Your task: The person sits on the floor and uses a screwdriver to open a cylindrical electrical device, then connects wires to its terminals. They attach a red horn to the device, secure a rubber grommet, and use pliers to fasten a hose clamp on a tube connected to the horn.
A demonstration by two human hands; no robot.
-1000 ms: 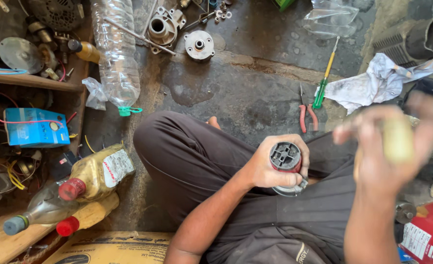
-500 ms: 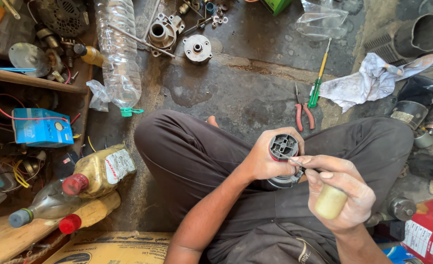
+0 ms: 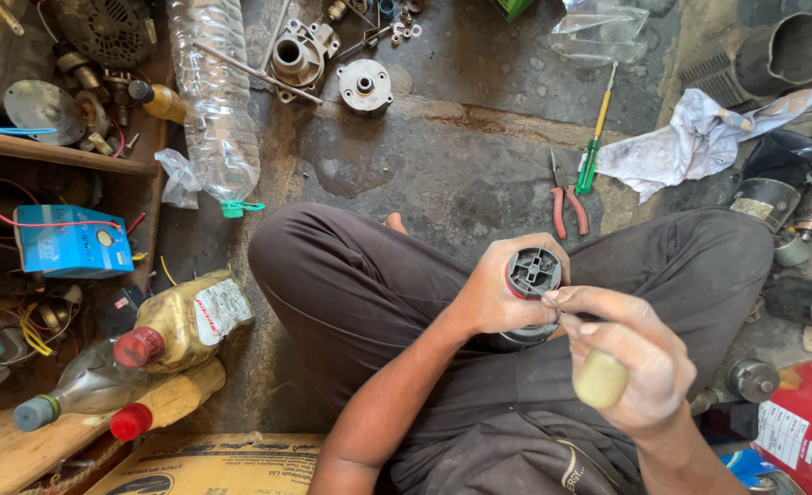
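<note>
While the left hand (image 3: 497, 298) gripped a round motor part (image 3: 532, 275), the right hand (image 3: 630, 353) clutched a yellow-handled tool (image 3: 600, 378). Its tip touched the part's face.

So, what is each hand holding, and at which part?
Left hand grips the round motor part around its side. Right hand holds a tool by its yellowish handle.

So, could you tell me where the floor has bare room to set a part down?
Bare concrete lies between the round metal cover, the plastic bottle, the pliers and the knees. The left shelf and the right edge by the rag are crowded.
</note>
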